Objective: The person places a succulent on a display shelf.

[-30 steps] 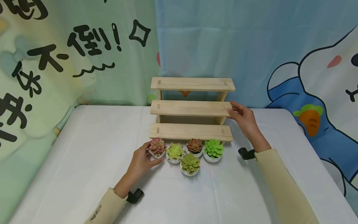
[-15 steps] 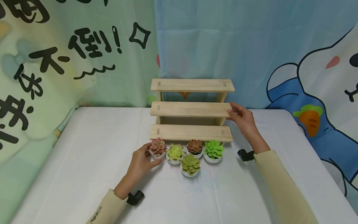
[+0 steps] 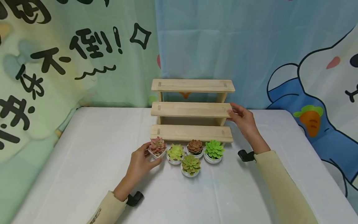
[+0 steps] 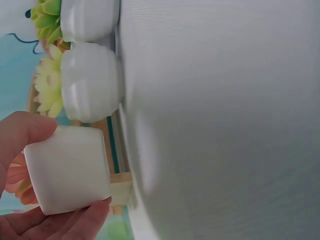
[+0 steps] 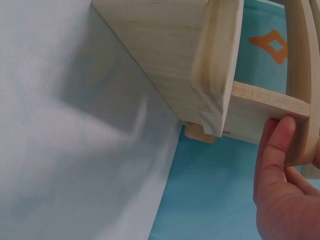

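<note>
My left hand (image 3: 139, 164) pinches a small white square pot (image 4: 69, 170) with a pink succulent (image 3: 158, 145), thumb on one side and fingers on the other. In the left wrist view the pot is tipped, its flat underside or side facing the camera. My right hand (image 3: 244, 122) grips the right end of the middle board of a three-step wooden plant stand (image 3: 193, 109); in the right wrist view its fingertips (image 5: 286, 127) press at the board's underside. Beside the held pot stand a yellow-green succulent (image 3: 175, 151), a brown one (image 3: 195, 146) and a bright green one (image 3: 214, 149).
Another green succulent (image 3: 190, 165) in a white round pot stands in front of that row. The stand's lowest board (image 3: 193, 133) is just behind the pots. A white cloth (image 3: 218, 193) covers the table, and a printed curtain (image 3: 209, 46) hangs behind.
The pink succulent has risen very slightly against the lowest board's edge, still in my left hand. My right hand keeps its place on the stand.
</note>
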A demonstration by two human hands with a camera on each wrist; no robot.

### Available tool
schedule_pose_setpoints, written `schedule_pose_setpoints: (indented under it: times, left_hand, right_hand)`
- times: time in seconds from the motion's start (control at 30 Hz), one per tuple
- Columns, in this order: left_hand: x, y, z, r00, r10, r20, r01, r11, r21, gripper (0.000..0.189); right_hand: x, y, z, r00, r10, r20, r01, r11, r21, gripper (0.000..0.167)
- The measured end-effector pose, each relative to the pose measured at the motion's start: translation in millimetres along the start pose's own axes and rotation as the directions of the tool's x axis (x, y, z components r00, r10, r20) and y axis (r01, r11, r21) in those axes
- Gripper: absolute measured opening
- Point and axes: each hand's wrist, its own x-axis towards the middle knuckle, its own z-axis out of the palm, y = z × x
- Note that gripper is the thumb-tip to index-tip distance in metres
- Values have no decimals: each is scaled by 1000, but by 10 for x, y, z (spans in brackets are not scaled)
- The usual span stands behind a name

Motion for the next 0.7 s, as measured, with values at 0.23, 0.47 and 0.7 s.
schedule_pose_setpoints:
  times: [0.23, 0.47, 0.7]
  left_hand:
    - [16, 107, -35, 998, 48, -45, -48, 999, -11, 60]
    - [81, 187, -54, 991, 105, -78, -108, 993, -40, 57]
    - [200, 256, -88, 987, 120, -111, -127, 990, -66, 54]
  right_hand:
    - [-14, 3, -29, 1000, 0, 2, 0, 1000, 8, 58]
    - [-15, 5, -31, 1000, -1, -16, 1, 1000, 5, 58]
    - [-19, 17, -23, 1000, -8, 1, 8, 1000, 22, 57]
